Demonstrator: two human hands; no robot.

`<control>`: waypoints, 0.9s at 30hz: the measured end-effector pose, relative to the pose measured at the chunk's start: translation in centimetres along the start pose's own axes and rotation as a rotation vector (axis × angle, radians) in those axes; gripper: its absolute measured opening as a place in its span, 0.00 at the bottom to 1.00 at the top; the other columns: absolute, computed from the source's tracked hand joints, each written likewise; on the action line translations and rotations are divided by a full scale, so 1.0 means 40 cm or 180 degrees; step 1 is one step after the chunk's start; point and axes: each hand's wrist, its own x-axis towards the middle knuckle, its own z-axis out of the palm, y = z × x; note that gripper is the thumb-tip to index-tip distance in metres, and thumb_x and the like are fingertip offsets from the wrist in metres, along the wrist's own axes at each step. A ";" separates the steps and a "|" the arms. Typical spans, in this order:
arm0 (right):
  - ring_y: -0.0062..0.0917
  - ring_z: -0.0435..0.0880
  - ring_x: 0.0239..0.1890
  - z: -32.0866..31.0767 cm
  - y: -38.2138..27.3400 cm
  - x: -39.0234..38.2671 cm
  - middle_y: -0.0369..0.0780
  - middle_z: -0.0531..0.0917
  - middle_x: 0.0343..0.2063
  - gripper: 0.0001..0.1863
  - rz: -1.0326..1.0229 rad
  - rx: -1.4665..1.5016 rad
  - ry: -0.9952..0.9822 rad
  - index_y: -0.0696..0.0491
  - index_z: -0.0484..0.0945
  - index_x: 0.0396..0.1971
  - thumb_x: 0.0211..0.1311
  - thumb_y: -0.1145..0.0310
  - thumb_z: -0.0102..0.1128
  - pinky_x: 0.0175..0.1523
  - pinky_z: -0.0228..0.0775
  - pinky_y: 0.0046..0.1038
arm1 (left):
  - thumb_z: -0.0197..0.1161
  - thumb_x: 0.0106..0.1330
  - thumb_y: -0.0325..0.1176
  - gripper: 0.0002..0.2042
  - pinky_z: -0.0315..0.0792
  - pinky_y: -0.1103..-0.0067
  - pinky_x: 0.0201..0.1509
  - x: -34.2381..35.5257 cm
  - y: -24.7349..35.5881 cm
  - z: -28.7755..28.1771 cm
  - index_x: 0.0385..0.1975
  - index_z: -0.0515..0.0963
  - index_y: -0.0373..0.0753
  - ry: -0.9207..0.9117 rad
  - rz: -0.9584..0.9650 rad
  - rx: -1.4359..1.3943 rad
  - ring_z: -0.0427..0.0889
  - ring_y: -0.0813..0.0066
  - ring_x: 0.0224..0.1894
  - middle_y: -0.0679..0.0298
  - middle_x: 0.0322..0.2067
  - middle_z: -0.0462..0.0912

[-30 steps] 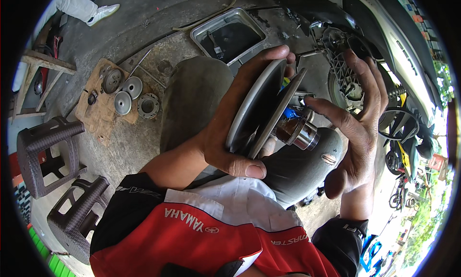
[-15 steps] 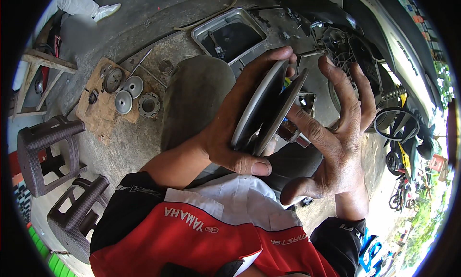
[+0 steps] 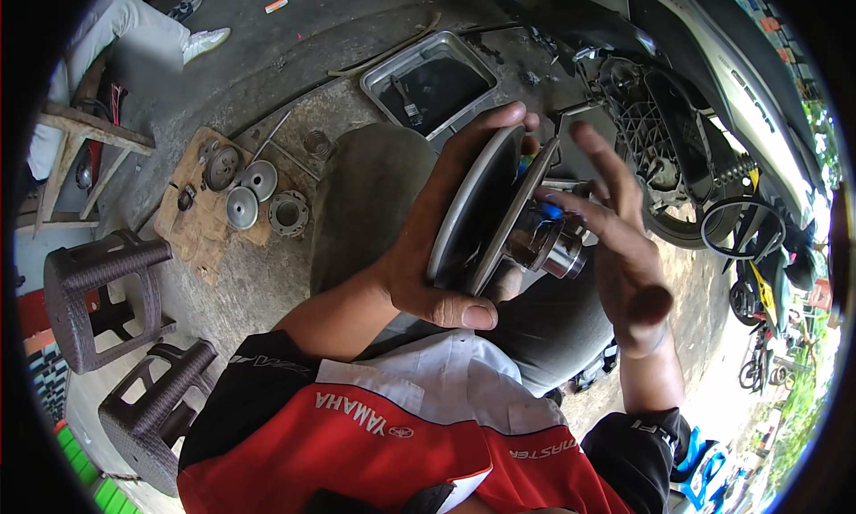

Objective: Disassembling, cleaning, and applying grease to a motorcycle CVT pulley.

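Observation:
My left hand (image 3: 426, 246) grips a metal pulley assembly (image 3: 486, 213) made of two grey dished plates held on edge, thumb at the bottom and fingers over the top rim. A shiny steel hub (image 3: 548, 242) with a blue smear sticks out of it to the right. My right hand (image 3: 620, 238) is open beside the hub, fingers spread, fingertips touching or just off the hub's blue-smeared part. Both are held above my knee in grey trousers (image 3: 366, 189).
A cardboard sheet (image 3: 201, 224) on the concrete at left carries several round metal parts. A metal tray (image 3: 432, 77) with tools lies ahead. A scooter (image 3: 695, 104) with its rear drive opened stands at right. Two brown woven stools (image 3: 116, 336) are at lower left.
My right hand has lifted off the plate's face and shifted right, fingers now at the steel hub, which shows again. My left hand keeps its grip on the pulley.

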 end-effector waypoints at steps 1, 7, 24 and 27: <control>0.58 0.56 0.75 0.014 -0.001 0.006 0.63 0.61 0.72 0.63 0.0083 0.0333 0.0019 0.54 0.83 0.60 0.51 0.10 0.34 0.77 0.40 0.54 | 0.82 0.42 0.51 0.66 0.51 0.65 0.79 -0.001 0.003 -0.011 0.77 0.44 0.27 -0.0079 0.0097 0.0134 0.58 0.54 0.76 0.43 0.74 0.53; 0.60 0.59 0.73 0.010 -0.036 0.024 0.63 0.64 0.70 0.53 -0.0123 -0.0668 0.0078 0.52 0.90 0.50 0.53 0.17 0.42 0.76 0.42 0.56 | 0.79 0.43 0.51 0.65 0.48 0.61 0.80 -0.018 0.023 -0.004 0.78 0.44 0.27 -0.0042 -0.0025 0.0397 0.52 0.49 0.78 0.41 0.76 0.49; 0.52 0.58 0.75 0.014 -0.032 0.004 0.58 0.64 0.71 0.61 0.0084 0.0518 0.0258 0.54 0.87 0.51 0.56 0.12 0.24 0.77 0.44 0.52 | 0.80 0.48 0.44 0.64 0.44 0.62 0.82 -0.021 0.007 0.011 0.79 0.39 0.31 -0.0017 0.0016 -0.0105 0.45 0.56 0.82 0.49 0.79 0.45; 0.52 0.51 0.78 -0.015 -0.008 -0.010 0.59 0.54 0.76 0.56 0.0034 0.1113 -0.0013 0.58 0.80 0.61 0.68 0.21 0.21 0.79 0.37 0.52 | 0.79 0.43 0.45 0.64 0.49 0.60 0.81 -0.007 0.037 0.038 0.78 0.42 0.32 0.0350 -0.0183 0.0003 0.49 0.52 0.80 0.45 0.76 0.51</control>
